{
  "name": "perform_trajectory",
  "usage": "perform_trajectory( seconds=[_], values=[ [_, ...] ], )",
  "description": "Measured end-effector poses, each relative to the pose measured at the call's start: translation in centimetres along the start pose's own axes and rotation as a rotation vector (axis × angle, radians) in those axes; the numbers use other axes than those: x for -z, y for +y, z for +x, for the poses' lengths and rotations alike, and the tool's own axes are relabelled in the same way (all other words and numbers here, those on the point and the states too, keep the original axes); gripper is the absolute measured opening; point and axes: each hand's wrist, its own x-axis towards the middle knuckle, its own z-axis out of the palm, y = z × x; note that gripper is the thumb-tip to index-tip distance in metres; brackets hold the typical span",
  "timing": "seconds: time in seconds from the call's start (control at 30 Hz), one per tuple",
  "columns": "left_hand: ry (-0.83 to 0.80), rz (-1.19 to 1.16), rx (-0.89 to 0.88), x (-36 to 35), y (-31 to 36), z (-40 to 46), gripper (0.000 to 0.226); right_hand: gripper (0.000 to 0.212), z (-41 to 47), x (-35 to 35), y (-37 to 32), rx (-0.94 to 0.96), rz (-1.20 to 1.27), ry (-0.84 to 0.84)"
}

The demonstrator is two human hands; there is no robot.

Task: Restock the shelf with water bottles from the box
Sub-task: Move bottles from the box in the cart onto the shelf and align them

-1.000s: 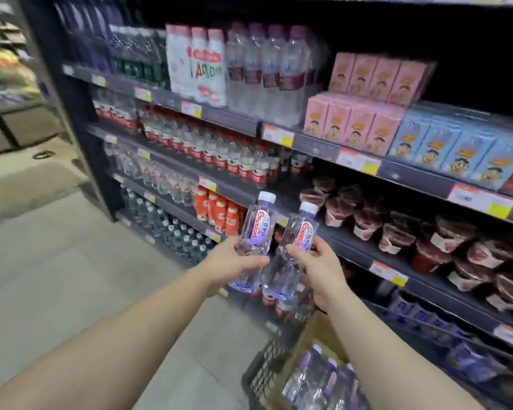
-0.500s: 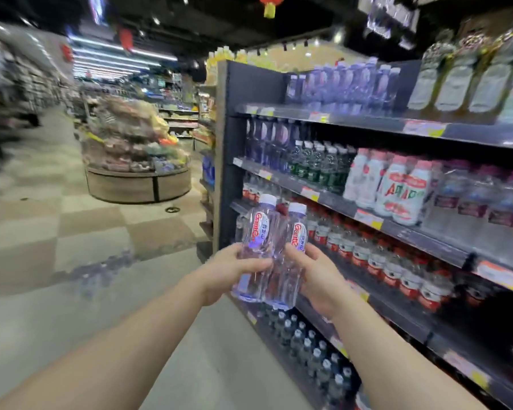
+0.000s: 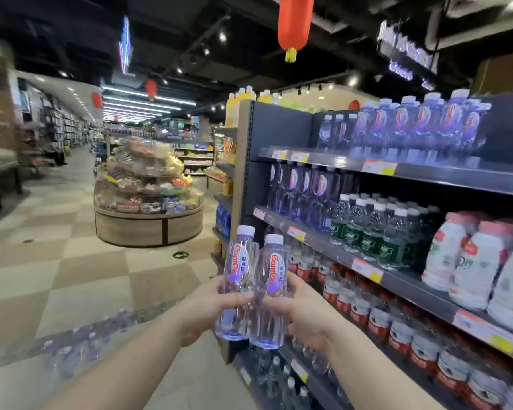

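I hold two clear water bottles with white caps and red-lettered labels, upright and side by side in front of me. My left hand grips the left bottle low down. My right hand grips the right bottle the same way. The two bottles touch each other. They hang level with the lower shelves at the left end of the dark shelf unit. Matching bottles stand in a row on the top shelf, up and to the right. The box is out of view.
The shelf unit runs along my right, filled with tall clear bottles, green-labelled bottles, white and pink bottles and red-labelled bottles. A round display stand sits ahead on the checkered floor. A red lantern hangs overhead.
My view has swung up and to the left, from the lower shelves and the box to the upper shelves and aisle. Both hands have kept their bottles and brought them together.
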Motion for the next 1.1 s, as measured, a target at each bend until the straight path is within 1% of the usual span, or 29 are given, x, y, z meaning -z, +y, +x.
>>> perform_trajectory(
  seconds=[0.1,0.17,0.23,0.3,0.37,0.47,0.57,0.63,0.73,0.87,1.0,1.1],
  values=[
    [0.038,0.008,-0.019,3.4,1.6,5.8,0.055,0.035,6.9,1.2,-2.0,0.014,-0.074,0.038],
    [0.027,0.014,-0.050,5.6,3.1,9.1,0.048,0.034,10.8,1.7,-3.5,0.038,-0.084,0.046],
    [0.020,0.036,-0.084,8.0,3.8,12.9,0.048,0.033,14.5,1.8,-4.1,0.062,-0.082,0.052],
    [0.017,0.056,-0.102,9.9,4.4,16.6,0.044,0.035,18.2,1.7,-4.3,0.088,-0.098,0.121],
    [-0.027,0.109,-0.144,11.8,4.9,20.6,0.041,0.037,22.2,1.9,-4.0,0.112,-0.105,0.221],
    [-0.131,0.151,-0.230,14.5,5.5,26.4,0.048,0.033,27.3,2.4,-3.6,0.161,-0.070,0.381],
    [-0.265,0.170,-0.244,16.6,6.5,31.5,0.057,0.042,31.7,3.1,-4.0,0.173,-0.049,0.491],
    [-0.338,0.178,-0.236,17.6,7.1,35.2,0.061,0.044,33.8,3.9,-4.4,0.181,-0.051,0.556],
    [-0.413,0.170,-0.231,17.4,8.3,39.7,0.071,0.047,35.1,5.5,-5.6,0.190,-0.080,0.675],
    [-0.541,0.166,-0.292,14.4,10.7,44.1,0.070,0.048,35.4,8.9,-8.2,0.222,-0.138,0.794],
    [-0.596,0.126,-0.386,11.3,13.4,48.8,0.062,0.038,35.2,12.5,-11.8,0.263,-0.226,0.858],
    [-0.618,0.079,-0.439,9.8,15.6,51.4,0.046,0.036,36.2,15.2,-14.2,0.274,-0.319,0.903]
  ],
)
